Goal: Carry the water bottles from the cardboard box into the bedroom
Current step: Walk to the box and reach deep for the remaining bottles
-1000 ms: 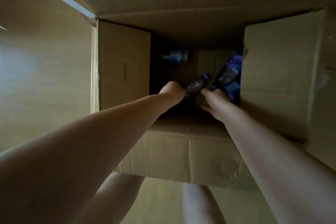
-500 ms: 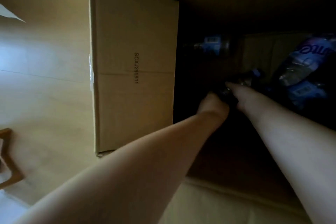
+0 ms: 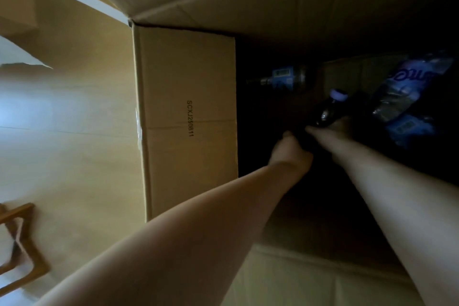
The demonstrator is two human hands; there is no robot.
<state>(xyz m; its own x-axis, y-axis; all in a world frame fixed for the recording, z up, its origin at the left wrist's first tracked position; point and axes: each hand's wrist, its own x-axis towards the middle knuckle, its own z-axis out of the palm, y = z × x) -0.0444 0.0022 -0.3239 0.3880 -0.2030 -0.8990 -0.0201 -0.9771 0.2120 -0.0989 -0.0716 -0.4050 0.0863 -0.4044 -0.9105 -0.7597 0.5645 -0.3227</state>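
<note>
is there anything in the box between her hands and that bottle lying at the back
Nothing visible blocks it. The left hand and right hand are at a dark bottle nearer the camera; the back bottle lies beyond it across dark box floor, too dim to rule out small things.

You can read "SCXJ250811" printed sideways on the cardboard box (image 3: pixel 188 117) left flap; the bottle labels' (image 3: pixel 407 77) white lettering at far right stays illegible.
</note>
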